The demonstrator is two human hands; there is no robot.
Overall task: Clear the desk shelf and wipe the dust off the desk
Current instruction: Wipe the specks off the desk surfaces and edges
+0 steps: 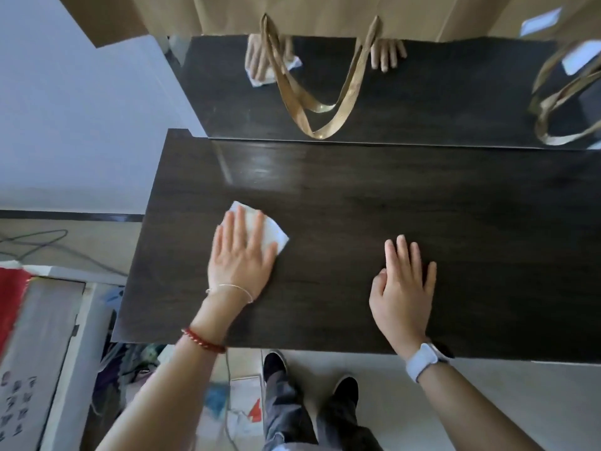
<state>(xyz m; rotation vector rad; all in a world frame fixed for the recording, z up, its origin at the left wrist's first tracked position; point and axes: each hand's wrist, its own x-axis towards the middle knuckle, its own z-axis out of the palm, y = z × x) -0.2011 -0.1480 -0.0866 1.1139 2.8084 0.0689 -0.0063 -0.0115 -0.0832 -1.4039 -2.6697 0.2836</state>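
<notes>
The dark wooden desk top (374, 203) fills the middle of the head view. My left hand (240, 255) lies flat with straight fingers on a white folded wipe (273, 232), pressing it onto the desk's left part. My right hand (403, 284) rests flat on the bare desk to the right, fingers straight, holding nothing. A glossy dark back panel (439, 92) behind the desk mirrors both hands and the wipe.
Paper bags with gold ribbon handles (325, 102) hang over the back panel, with another at the right (559, 102). A white wall stands left. Boxes (35, 353), cables and clutter lie on the floor at the left; my shoes (276, 362) are below the desk's front edge.
</notes>
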